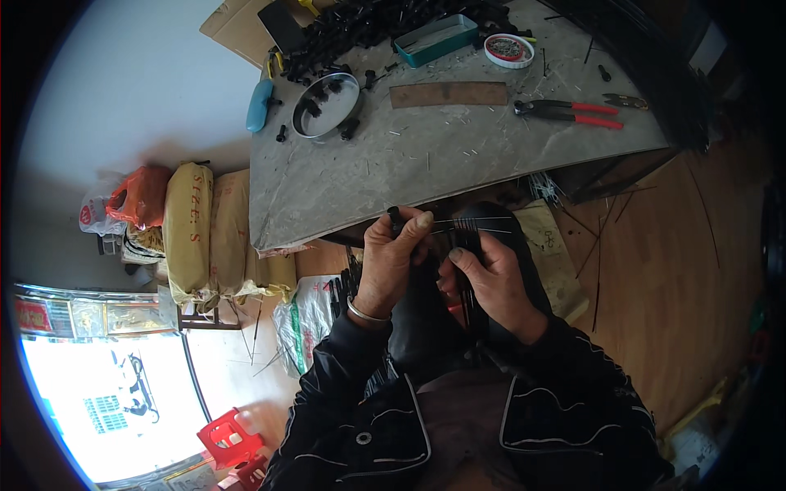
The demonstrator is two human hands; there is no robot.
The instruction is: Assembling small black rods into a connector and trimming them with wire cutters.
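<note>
My left hand, a metal bangle at its wrist, is closed with thumb and fingers pinched around a small black fitting. Thin bright wires reach rightward from beside its fingertips. My right hand is closed around a bundle of slim black rods, whose upper ends meet the wires. The rods hang down between my knees, just off the table's near edge. My fingers hide how the wires and fitting join.
On the grey table lie red-handled pincers, a flat brown strip, a round metal dish with black fittings, a green tray and a small round tub. Yellow sacks stand at left; a red stool sits lower left.
</note>
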